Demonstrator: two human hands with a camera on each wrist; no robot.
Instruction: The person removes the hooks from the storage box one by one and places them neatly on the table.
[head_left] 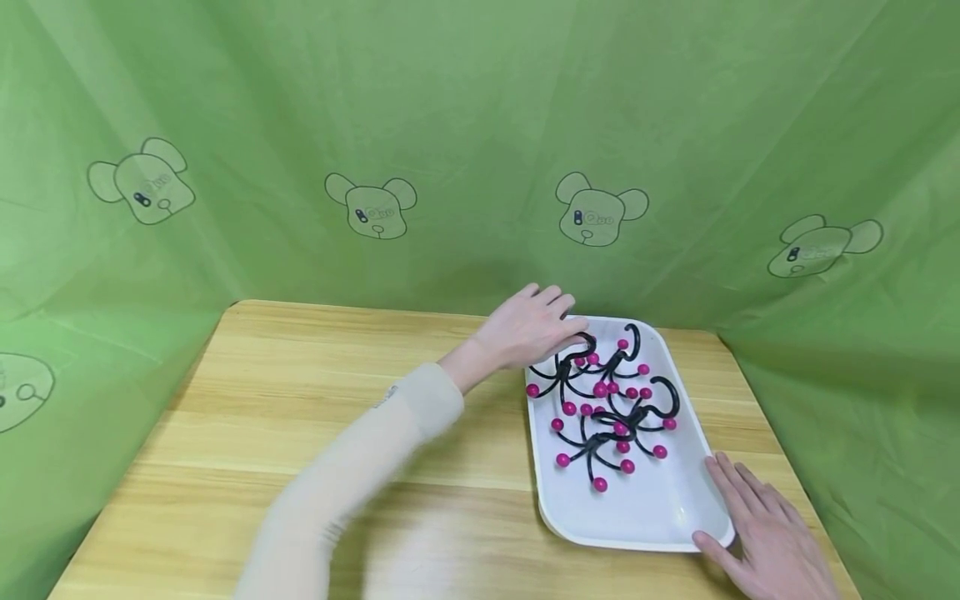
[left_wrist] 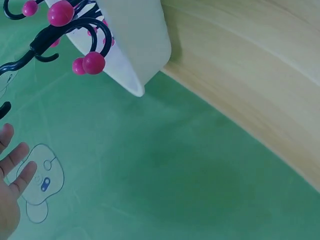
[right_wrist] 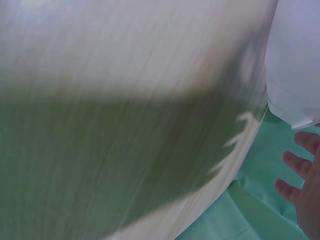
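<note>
A white tray [head_left: 652,521] holds several black claw-like massagers with pink ball tips and curved handles. My left hand [head_left: 525,329] is over the tray's far left corner, beside the curved handle of the far-left massager [head_left: 564,372]. In the left wrist view, its visible fingers [left_wrist: 21,177] are extended and spread near a black handle end; the thumb is out of sight. Another massager [head_left: 615,361] lies to its right, and two more overlap nearer the middle. My right hand [head_left: 772,533] lies along the tray's near right corner, fingers straight against the side and thumb at the front rim.
The tray stands on the right part of a wooden table [head_left: 285,400]. A green curtain [head_left: 480,108] with printed bear heads hangs behind the table and along both sides. My left sleeve [head_left: 360,467] crosses above the table.
</note>
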